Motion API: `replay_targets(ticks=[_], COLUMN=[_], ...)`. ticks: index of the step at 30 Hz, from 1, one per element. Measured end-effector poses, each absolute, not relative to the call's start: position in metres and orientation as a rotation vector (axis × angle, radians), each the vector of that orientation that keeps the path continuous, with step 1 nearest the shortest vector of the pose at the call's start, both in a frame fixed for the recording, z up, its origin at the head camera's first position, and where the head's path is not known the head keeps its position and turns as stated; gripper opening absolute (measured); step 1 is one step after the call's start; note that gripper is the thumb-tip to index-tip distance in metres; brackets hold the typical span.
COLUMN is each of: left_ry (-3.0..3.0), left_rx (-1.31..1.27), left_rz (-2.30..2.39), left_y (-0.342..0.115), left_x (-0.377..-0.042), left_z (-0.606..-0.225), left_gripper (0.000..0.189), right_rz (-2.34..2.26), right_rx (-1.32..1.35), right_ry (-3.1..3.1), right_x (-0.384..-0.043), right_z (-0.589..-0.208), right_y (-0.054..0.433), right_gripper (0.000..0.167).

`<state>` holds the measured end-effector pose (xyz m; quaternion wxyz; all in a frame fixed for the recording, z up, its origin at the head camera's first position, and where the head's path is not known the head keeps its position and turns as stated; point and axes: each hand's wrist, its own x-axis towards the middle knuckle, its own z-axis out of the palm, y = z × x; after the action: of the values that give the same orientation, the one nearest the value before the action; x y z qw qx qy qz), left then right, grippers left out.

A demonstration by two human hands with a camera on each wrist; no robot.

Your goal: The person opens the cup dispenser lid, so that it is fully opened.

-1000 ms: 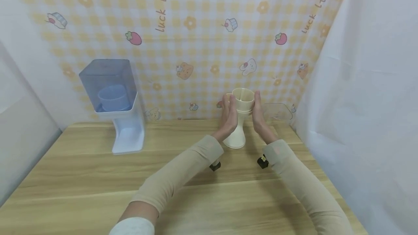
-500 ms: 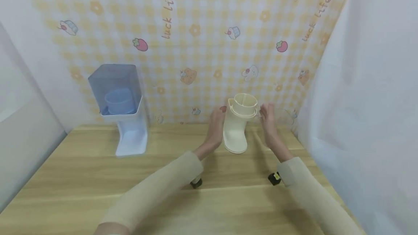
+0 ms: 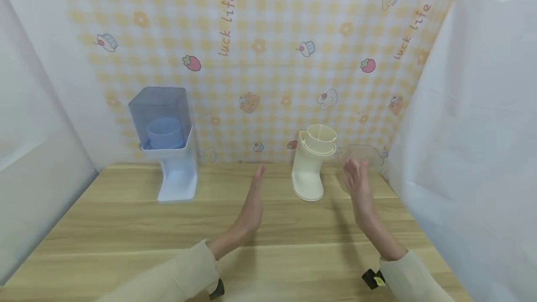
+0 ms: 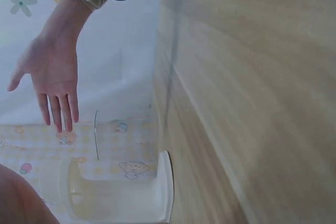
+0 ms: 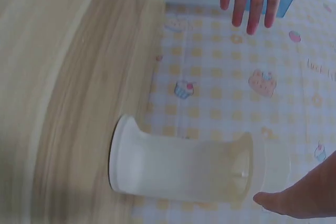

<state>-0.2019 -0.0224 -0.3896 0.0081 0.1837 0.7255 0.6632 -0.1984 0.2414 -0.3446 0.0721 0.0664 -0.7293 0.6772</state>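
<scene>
A cream stand (image 3: 307, 176) with a rounded foot and a round open holder (image 3: 322, 140) on top stands upright near the back wall. My left hand (image 3: 250, 209) hovers to its left, fingers straight, holding nothing. To its right is my right hand (image 3: 360, 190), raised with fingers extended and nothing in it. Both hands are apart from the stand. In the left wrist view the right palm (image 4: 55, 66) shows flat. The right wrist view has the stand (image 5: 178, 166) lying sideways in the picture, with the left hand's fingers (image 5: 254, 1) beyond.
At the back left stands a pale blue dispenser (image 3: 178, 183) with a tinted see-through box (image 3: 158, 106) on top. A clear, thin-edged piece (image 3: 371, 152) stands behind my right hand. The wooden tabletop (image 3: 285, 264) meets a checked backdrop (image 3: 268, 78) and a white side sheet (image 3: 470, 143).
One second ago both hands were against the sides of the cream stand's top. They have let go, spread apart and drawn back toward me. The stand stays upright in place.
</scene>
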Motion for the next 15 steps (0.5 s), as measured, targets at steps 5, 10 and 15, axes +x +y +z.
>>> replay_targets(ticks=[5, 10, 15], left_ry=[2.265, 2.276, 2.276], left_rx=[0.529, 0.482, 0.441], left_rz=[2.108, 2.091, 2.096], left_y=[-0.029, -0.036, -0.041], left_x=[-0.188, -0.187, -0.187], left_z=[-0.393, -0.399, -0.403], left_gripper=[0.069, 0.067, 0.069], right_rz=[2.038, 2.028, 2.037], right_rx=[0.278, 0.285, 0.328], right_ry=[-2.192, -2.231, -2.307], right_x=[-0.184, -0.186, -0.193], right_z=[-0.345, -0.351, -0.359], right_y=[0.231, 0.217, 0.198], right_gripper=[0.087, 0.087, 0.086])
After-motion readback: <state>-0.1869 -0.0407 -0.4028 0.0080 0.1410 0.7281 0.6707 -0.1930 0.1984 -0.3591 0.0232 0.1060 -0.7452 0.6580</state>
